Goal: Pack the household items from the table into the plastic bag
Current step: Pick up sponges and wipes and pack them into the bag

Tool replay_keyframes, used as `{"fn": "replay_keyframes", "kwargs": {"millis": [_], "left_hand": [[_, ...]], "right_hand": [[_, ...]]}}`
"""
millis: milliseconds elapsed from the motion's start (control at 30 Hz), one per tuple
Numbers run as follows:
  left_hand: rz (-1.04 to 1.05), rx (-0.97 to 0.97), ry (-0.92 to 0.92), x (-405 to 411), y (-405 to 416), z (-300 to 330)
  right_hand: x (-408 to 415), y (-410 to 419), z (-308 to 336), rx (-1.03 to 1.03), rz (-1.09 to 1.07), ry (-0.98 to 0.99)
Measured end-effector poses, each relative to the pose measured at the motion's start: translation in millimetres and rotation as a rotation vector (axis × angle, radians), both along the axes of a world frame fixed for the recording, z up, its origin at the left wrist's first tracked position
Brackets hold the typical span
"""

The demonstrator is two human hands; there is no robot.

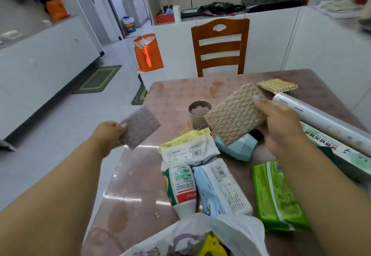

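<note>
Above the table's near-left edge, the left hand point(109, 133) pinches a purplish scouring pad point(140, 128) by one corner, fingers closed on it, pad lifted clear of the surface. Over on the right side, the right hand point(279, 123) is clamped round a bigger tan woven pad point(233, 118), thumb on top, holding it aloft above the pale blue packet point(237, 148). Both pads are airborne, neither one bagged yet!

Down at the near edge sits the plastic bag point(230, 233), white, mouth gaping, with something yellow point(211, 245) already inside, so I'd call the packing started but young. Plenty is left on the table point(136, 185): a yellow-edged pouch point(188, 148), a tube point(181, 187), a blue-and-white wipes pack point(221, 188), a green pack point(277, 195), a film roll point(321, 121) and long box point(337, 151) along the right edge, a cardboard tube point(198, 116) mid-table, and a striped cloth point(278, 85) at the far right corner.
</note>
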State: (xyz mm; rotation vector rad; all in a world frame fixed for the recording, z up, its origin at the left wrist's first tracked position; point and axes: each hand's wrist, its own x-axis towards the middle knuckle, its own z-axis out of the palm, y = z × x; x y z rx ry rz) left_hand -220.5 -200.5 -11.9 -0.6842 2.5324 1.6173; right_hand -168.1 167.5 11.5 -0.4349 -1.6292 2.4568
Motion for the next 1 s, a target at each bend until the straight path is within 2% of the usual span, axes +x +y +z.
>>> {"fn": "replay_keyframes", "kwargs": {"millis": [67, 133, 200, 300, 333, 433, 467, 667, 767, 900, 1000], "left_hand": [[-0.138, 0.131, 0.062, 1, 26, 28], [-0.300, 0.266, 0.009, 9, 69, 44], [-0.402, 0.388, -0.066, 19, 111, 50], [-0.327, 0.474, -0.074, 21, 140, 41], [-0.278, 0.406, -0.046, 17, 141, 34], [-0.167, 0.006, 0.004, 6, 136, 11], [-0.145, -0.060, 0.004, 1, 134, 2], [-0.263, -0.300, -0.142, -33, 143, -43], [-0.314, -0.442, -0.260, -42, 155, -44], [-0.366, -0.505, -0.321, -46, 155, -46], [-0.334, -0.364, -0.209, -48, 139, -48]], "right_hand": [[-1, -21, 1, -0.116, 0.162, -0.061], [-2, -42, -5, -0.181, 0.236, -0.120], [-4, -57, -13, -0.234, 0.216, -0.153], [-9, -55, -20, -0.224, 0.072, -0.169], [-10, -47, -21, -0.206, 0.005, -0.172], [-16, -16, -27, -0.130, -0.174, -0.187], [-18, -7, -29, -0.104, -0.228, -0.201], [-31, 14, -43, -0.054, -0.305, -0.187], [-35, 16, -52, -0.064, -0.312, -0.175], [-35, 17, -62, -0.085, -0.278, -0.192], [-33, 18, -64, -0.100, -0.249, -0.207]]}}
